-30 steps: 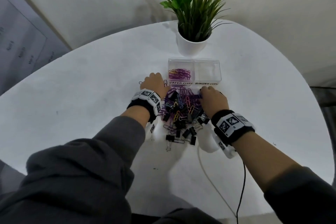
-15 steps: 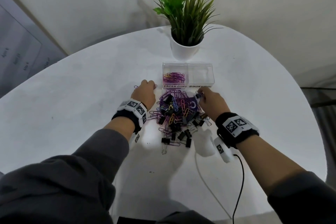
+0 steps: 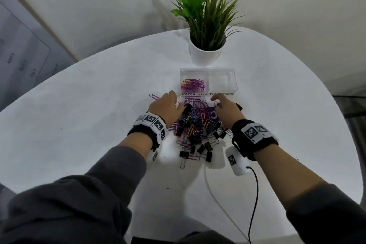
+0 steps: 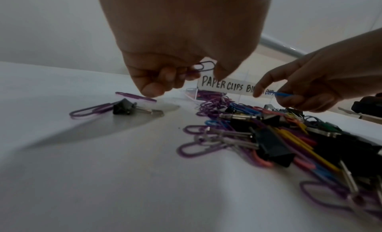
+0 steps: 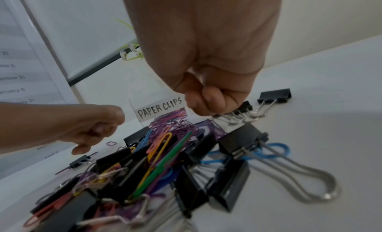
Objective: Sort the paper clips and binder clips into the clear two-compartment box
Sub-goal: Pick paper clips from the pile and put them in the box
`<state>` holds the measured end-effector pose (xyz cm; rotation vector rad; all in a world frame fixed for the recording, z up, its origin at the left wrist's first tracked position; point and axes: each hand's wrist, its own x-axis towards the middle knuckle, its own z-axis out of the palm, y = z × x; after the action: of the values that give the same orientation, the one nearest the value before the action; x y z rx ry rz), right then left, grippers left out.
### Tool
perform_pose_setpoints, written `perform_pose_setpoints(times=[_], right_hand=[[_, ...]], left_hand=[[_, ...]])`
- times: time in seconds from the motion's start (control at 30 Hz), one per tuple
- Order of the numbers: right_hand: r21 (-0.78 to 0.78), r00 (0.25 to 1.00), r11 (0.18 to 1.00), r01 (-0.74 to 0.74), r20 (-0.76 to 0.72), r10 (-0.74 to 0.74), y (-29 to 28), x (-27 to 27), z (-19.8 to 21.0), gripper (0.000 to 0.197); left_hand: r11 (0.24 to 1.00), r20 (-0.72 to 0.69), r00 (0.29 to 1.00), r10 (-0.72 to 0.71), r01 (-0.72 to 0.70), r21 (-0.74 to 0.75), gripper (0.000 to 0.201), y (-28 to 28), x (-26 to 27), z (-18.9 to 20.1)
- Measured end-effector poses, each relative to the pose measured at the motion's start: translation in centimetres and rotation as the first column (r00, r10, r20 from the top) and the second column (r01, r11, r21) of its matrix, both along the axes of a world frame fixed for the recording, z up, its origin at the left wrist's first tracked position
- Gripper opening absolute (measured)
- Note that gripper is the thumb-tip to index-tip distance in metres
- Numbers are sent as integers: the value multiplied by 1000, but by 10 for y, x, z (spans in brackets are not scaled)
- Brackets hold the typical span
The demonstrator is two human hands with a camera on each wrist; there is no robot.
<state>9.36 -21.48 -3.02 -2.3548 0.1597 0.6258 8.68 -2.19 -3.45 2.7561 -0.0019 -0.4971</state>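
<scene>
A mixed pile (image 3: 198, 125) of coloured paper clips and black binder clips lies on the white table in front of the clear box (image 3: 207, 69). Its left compartment, labelled PAPER CLIPS, holds purple paper clips (image 3: 192, 85); nothing shows in the right compartment (image 3: 222, 81). My left hand (image 3: 168, 103) hovers at the pile's far left corner and pinches a purple paper clip (image 4: 203, 67). At the pile's far right corner, just before the box, my right hand (image 3: 223, 107) pinches a blue paper clip (image 4: 284, 94).
A potted plant (image 3: 206, 53) in a white pot stands right behind the box. A stray purple clip (image 3: 153, 96) and a small binder clip (image 4: 124, 107) lie left of the pile. More binder clips (image 5: 275, 95) lie to its right. Cables (image 3: 253, 194) trail toward me.
Both hands have come up off the pile, each with a clip pinched in its fingers. The left hand went out to the left, then came back toward the box.
</scene>
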Motion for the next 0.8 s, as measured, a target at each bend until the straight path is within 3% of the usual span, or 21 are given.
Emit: perform_pose_setpoints(times=[0.1,0.23,0.47,0.63,0.8], right_hand=[[-8,999,999,51,-14,-51,-3,0,-2,23],[-34,995,995,89,-52,-90,-2,2,-3,11],[-136,994,986,100,60,-93,18,0,-9,33],[-274,999,961,-33,-6,32,28,4,-4,26],[-281,990,951,-126,-90,104,21,2,-2,24]], left_hand=[[999,28,999,-20,19,43,44,-2,-1,1],[996,4,999,-40,40,-81,28,-2,0,-1],[983,64,983,-172,168,68,38,-16,-1,-8],[990,100,986,-133,127,64,33,-19,4,-10],[993,86,989,-117,115,22,30,-13,2,-8]])
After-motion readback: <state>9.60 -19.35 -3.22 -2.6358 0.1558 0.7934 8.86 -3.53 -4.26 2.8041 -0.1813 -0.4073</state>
